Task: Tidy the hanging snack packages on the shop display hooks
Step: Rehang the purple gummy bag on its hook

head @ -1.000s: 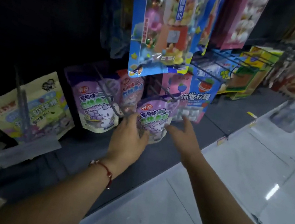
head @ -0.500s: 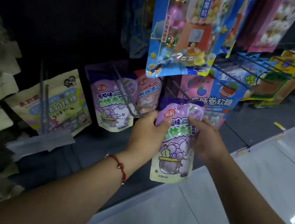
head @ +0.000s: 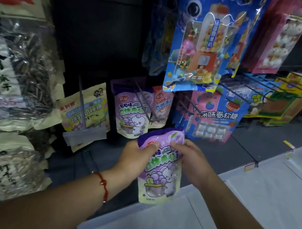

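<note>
A dark display wall point(head: 101, 25) fills the upper left of the view, and a pale tiled floor point(head: 248, 222) spreads across the lower right. At the far left hang big bags of sunflower seeds point(head: 14, 62), blurred at the edges. Up high, a blue toy pack point(head: 203, 42) hangs in front of the wall, with a pink pack point(head: 279, 36) to its right. Below it sits a pink-and-blue candy pack point(head: 216, 115). To the left of that, on the lower row, a purple pouch point(head: 132, 111) hangs on a wire hook point(head: 144, 101), with a pinkish pouch point(head: 160, 106) just beside it and a cream pouch point(head: 85, 106) further left.

Off the hooks, in front of and below that lower row, a second purple pouch, the held pouch point(head: 160, 168), is gripped upright in both hands. The left hand point(head: 134, 156) clasps its upper left edge, thumb pressed on the front near the red logo, the other fingers curled behind and hidden. The right hand point(head: 192, 162) pinches the upper right edge, fingers point(head: 177, 144) bent over the front near the top. The pouch's top is slightly crumpled between them. A red string bracelet point(head: 102, 183) circles the left wrist.
</note>
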